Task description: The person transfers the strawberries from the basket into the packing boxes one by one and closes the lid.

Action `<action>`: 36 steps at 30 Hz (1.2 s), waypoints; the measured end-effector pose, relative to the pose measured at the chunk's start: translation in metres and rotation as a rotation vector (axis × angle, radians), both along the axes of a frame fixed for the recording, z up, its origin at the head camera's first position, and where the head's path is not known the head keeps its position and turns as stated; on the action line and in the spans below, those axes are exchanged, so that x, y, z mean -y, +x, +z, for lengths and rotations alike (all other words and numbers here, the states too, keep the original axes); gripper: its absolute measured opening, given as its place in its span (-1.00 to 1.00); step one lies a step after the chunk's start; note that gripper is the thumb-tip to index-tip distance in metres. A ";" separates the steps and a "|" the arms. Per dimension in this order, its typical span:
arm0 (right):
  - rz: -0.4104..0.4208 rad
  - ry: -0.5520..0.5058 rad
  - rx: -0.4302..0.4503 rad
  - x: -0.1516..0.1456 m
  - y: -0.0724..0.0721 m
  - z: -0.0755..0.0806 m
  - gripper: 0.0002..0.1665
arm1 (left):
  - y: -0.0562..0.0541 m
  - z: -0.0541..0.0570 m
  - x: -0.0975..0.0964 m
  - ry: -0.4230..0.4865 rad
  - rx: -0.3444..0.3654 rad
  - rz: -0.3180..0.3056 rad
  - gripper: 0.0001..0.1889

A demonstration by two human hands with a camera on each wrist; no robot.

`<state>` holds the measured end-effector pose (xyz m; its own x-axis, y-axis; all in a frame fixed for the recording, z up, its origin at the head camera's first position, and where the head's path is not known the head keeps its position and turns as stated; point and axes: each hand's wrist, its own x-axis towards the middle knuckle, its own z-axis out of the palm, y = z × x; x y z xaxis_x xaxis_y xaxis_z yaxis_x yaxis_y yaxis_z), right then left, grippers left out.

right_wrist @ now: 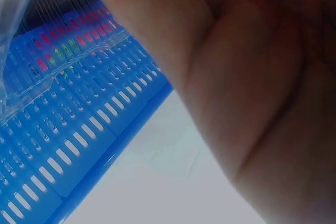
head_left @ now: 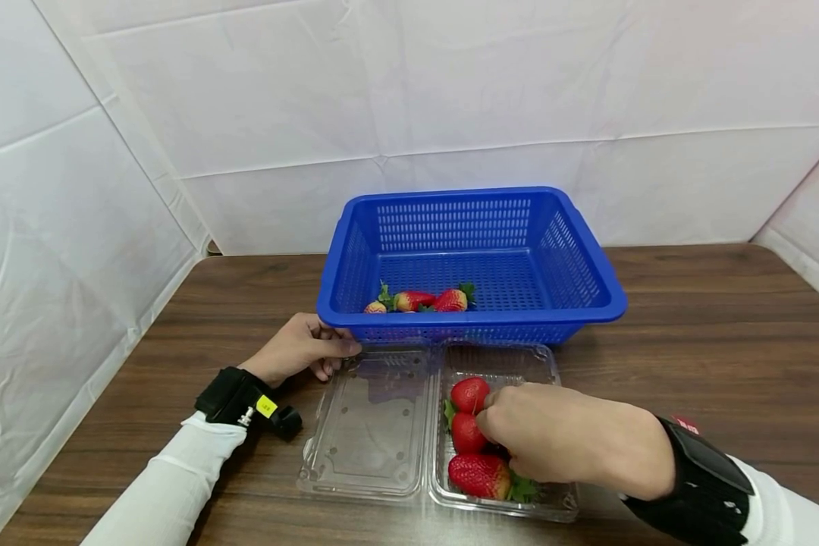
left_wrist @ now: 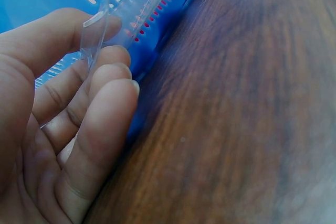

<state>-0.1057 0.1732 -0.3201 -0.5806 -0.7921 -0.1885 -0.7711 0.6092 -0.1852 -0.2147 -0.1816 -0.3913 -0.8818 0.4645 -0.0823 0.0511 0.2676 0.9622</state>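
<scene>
A clear plastic clamshell box lies unfolded, with its lid (head_left: 375, 432) on the left and its tray (head_left: 494, 368) on the right. My left hand (head_left: 310, 349) pinches the lid's far left corner between thumb and fingers; the left wrist view shows the clear edge (left_wrist: 94, 40) there. Over the tray, my right hand (head_left: 553, 432) reaches down with bent fingers against the strawberries. Its fingertips are hidden, so whether it grips one is unclear. Visible in the tray are an upper strawberry (head_left: 469, 394), a middle strawberry (head_left: 467, 434) and a larger strawberry (head_left: 479, 475) nearest me.
Behind the box stands a blue plastic basket (head_left: 471, 317), its front wall close to the box's far edge. Several strawberries (head_left: 450, 300) lie at its front left. The brown wooden table (head_left: 689, 334) meets white cloth walls (head_left: 484, 83) at the back and sides.
</scene>
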 end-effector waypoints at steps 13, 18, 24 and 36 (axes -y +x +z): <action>-0.012 0.010 -0.024 0.000 -0.001 0.000 -0.64 | 0.000 0.001 -0.001 0.001 -0.001 -0.004 -0.89; -0.035 0.028 -0.010 0.001 -0.001 0.001 -0.65 | -0.001 0.001 -0.001 0.003 0.000 -0.004 -0.90; -0.042 0.028 0.013 0.001 -0.001 0.002 -0.67 | -0.001 0.001 -0.001 -0.003 -0.002 -0.003 -0.88; -0.032 0.020 0.003 0.001 -0.002 0.002 -0.67 | 0.000 0.002 -0.001 -0.011 -0.002 0.003 -0.87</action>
<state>-0.1076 0.1723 -0.3180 -0.6045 -0.7694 -0.2063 -0.7509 0.6369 -0.1749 -0.2144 -0.1810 -0.3893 -0.8834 0.4606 -0.0859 0.0520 0.2785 0.9590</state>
